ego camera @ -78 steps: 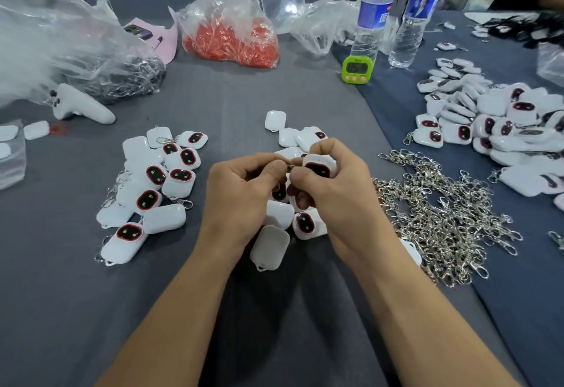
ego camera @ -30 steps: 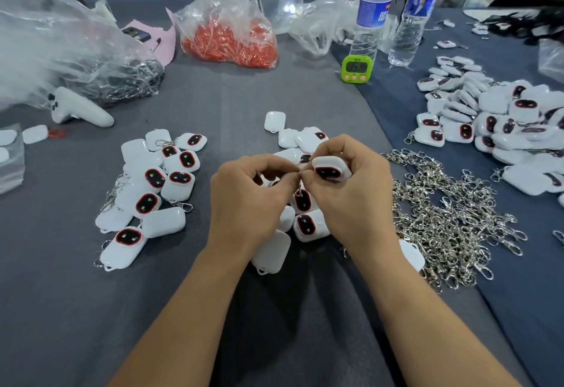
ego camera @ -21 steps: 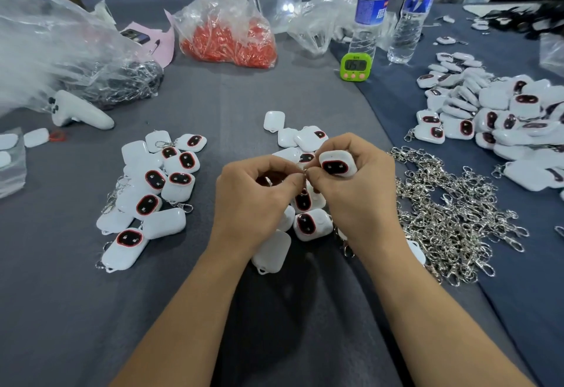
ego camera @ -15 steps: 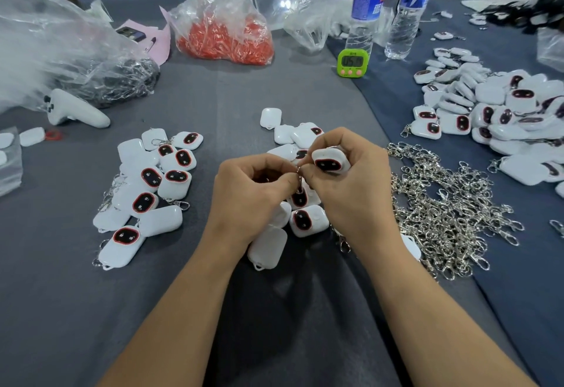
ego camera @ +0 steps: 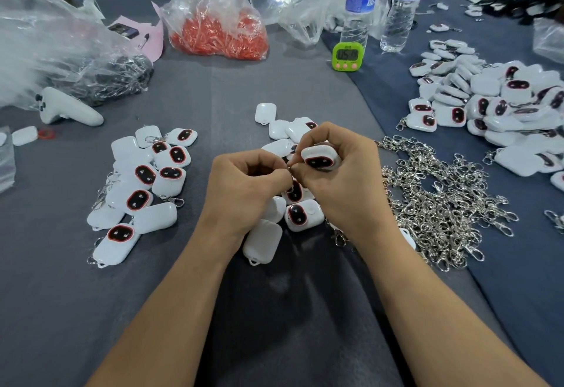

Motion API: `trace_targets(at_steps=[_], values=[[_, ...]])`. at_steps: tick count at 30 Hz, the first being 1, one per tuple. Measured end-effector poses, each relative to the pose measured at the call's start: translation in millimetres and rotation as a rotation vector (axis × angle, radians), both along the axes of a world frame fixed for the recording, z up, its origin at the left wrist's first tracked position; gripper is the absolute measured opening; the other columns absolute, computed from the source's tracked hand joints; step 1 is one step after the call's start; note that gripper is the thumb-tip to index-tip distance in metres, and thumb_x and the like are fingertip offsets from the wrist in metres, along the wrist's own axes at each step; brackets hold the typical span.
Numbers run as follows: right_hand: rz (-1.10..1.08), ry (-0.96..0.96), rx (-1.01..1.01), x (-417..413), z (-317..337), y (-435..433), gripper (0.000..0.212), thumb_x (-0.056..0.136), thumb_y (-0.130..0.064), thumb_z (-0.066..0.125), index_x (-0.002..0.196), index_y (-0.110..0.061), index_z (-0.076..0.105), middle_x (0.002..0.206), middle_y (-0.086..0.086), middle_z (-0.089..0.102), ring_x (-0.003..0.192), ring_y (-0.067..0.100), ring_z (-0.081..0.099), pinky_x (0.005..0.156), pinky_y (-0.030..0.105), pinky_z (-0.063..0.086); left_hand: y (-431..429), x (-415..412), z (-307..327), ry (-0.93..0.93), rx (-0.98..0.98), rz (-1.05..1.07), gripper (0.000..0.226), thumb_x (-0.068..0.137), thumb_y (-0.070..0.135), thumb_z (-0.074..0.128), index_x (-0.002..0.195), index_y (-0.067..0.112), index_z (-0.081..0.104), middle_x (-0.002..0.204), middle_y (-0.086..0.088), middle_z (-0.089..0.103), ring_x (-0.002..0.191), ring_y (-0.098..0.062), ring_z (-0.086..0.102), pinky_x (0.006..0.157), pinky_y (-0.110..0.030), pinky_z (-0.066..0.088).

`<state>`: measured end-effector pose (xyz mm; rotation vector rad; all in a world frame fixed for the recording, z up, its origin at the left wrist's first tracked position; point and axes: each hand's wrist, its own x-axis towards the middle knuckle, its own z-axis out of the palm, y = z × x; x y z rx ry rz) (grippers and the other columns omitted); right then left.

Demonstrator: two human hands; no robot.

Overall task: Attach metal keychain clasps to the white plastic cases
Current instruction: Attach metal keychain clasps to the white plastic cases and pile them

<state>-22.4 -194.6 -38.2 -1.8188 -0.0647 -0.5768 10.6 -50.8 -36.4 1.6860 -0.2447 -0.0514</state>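
Grip: your right hand (ego camera: 345, 182) clamps a case (ego camera: 321, 158); your left hand (ego camera: 244, 186) pinches its clasp (ego camera: 290, 170).
Done: clipped pile (ego camera: 143, 176), centre left.
Left, likely: bare cases (ego camera: 262, 241) centre, clasps (ego camera: 439, 203) right.

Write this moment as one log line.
right hand: grips white plastic case | left hand: pinches metal clasp against it | clasp pile: table, right

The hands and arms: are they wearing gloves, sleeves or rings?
No. The left hand and right hand are bare, with no gloves and no rings that I can see. The left forearm and right forearm are bare too: no sleeves, watch or bracelet in view.
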Motion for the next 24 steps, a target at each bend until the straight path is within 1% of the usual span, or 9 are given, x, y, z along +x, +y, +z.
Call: trace_targets(at_steps=[4,7,10,13,16,19,21,23,24], values=[[0.012,-0.019,0.045,0,0,-3,0.023,0.074,0.007,0.073,0.081,-0.014,0.066,0.075,0.001,0.073,0.076,0.027,0.070,0.071,0.051,0.058,3,0,2,0.004,-0.025,-0.054,0.028,0.072,-0.006,0.072,0.067,0.020,0.080,0.063,0.001,0.073,0.057,-0.004,0.064,0.056,-0.015,0.050],[0.037,-0.025,0.052,0,1,-5,0.022,0.075,0.008,0.073,0.082,-0.011,0.066,0.076,0.003,0.073,0.075,0.028,0.071,0.071,0.051,0.059,6,1,2,-0.005,-0.033,-0.078,0.030,0.075,-0.008,0.073,0.069,0.021,0.081,0.066,0.000,0.075,0.059,-0.004,0.068,0.058,-0.015,0.051],[0.063,-0.025,0.069,1,0,-5,0.022,0.075,0.011,0.073,0.083,-0.009,0.066,0.076,0.004,0.074,0.074,0.026,0.071,0.069,0.043,0.061,8,2,2,-0.006,-0.047,-0.102,0.028,0.073,-0.004,0.073,0.070,0.022,0.082,0.069,-0.002,0.076,0.062,-0.007,0.069,0.062,-0.016,0.052],[0.083,-0.028,0.076,0,0,-6,0.023,0.075,0.013,0.072,0.083,-0.007,0.066,0.076,0.004,0.074,0.073,0.020,0.071,0.069,0.033,0.059,9,3,1,-0.015,-0.049,-0.111,0.023,0.072,-0.003,0.072,0.072,0.017,0.082,0.069,-0.003,0.076,0.062,-0.008,0.068,0.062,-0.017,0.052],[0.095,-0.030,0.073,0,0,-5,0.022,0.075,0.011,0.074,0.083,-0.009,0.066,0.076,0.004,0.073,0.073,0.022,0.070,0.070,0.040,0.061,7,3,1,-0.012,-0.040,-0.117,0.018,0.066,0.002,0.069,0.069,0.015,0.080,0.065,-0.002,0.073,0.060,-0.008,0.064,0.060,-0.019,0.051],[0.033,-0.002,0.059,2,-1,-3,0.020,0.075,0.000,0.076,0.081,-0.017,0.067,0.077,0.003,0.072,0.076,0.028,0.069,0.071,0.050,0.059,2,0,-1,-0.053,-0.028,0.002,0.014,0.062,0.008,0.066,0.065,0.017,0.076,0.057,0.003,0.068,0.053,-0.006,0.058,0.054,-0.019,0.048],[-0.071,0.093,0.046,5,-6,-3,0.019,0.073,-0.012,0.078,0.080,-0.025,0.066,0.076,-0.001,0.071,0.072,0.026,0.067,0.068,0.050,0.058,3,-1,-3,-0.194,0.060,0.175,0.009,0.064,0.017,0.068,0.065,0.023,0.074,0.056,0.008,0.065,0.051,-0.003,0.054,0.051,-0.016,0.043],[-0.121,0.263,0.101,8,-11,-3,0.021,0.072,-0.025,0.076,0.085,-0.033,0.060,0.071,-0.005,0.067,0.065,0.022,0.061,0.065,0.050,0.056,9,0,-5,-0.433,0.325,0.341,0.003,0.068,0.025,0.070,0.066,0.027,0.071,0.056,0.011,0.061,0.055,-0.006,0.054,0.055,-0.015,0.040],[-0.116,0.337,0.161,10,-13,-4,0.023,0.071,-0.030,0.072,0.086,-0.036,0.056,0.070,-0.007,0.066,0.064,0.020,0.059,0.064,0.049,0.052,12,1,-6,-0.556,0.491,0.377,0.004,0.069,0.025,0.071,0.066,0.027,0.069,0.056,0.010,0.058,0.059,-0.008,0.050,0.059,-0.019,0.039]])
